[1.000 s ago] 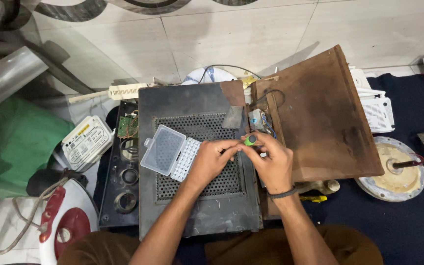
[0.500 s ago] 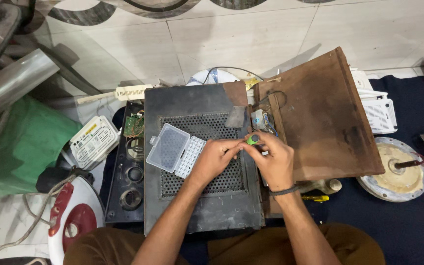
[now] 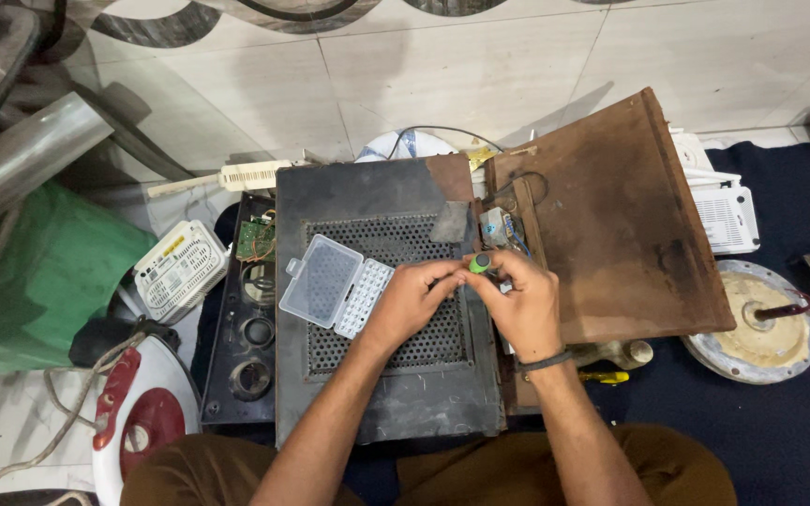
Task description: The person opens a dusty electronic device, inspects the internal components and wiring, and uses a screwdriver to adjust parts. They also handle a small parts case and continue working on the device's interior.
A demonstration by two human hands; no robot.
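My right hand (image 3: 519, 305) is closed around a small green-handled screwdriver (image 3: 481, 263), whose green end sticks up between the fingers. My left hand (image 3: 413, 298) meets it from the left, fingertips pinching at the screwdriver's tip. Both hands hover over a dark metal casing (image 3: 377, 412) with a perforated grille. An open clear plastic bit case (image 3: 334, 285) lies on the grille just left of my left hand. A small circuit part (image 3: 496, 228) sits at the casing's right edge, above my hands.
A rusty brown panel (image 3: 611, 215) leans to the right. A black front plate with round holes (image 3: 246, 347) lies left of the casing. White routers (image 3: 180, 269) (image 3: 722, 217), an iron (image 3: 138, 422), a green bag (image 3: 39, 272), a round heating plate (image 3: 752, 323) and a yellow screwdriver (image 3: 604, 377) surround.
My hands stay together on the screwdriver over the grille. The camera view has shifted slightly, so the casing sits a little lower and more to the right.
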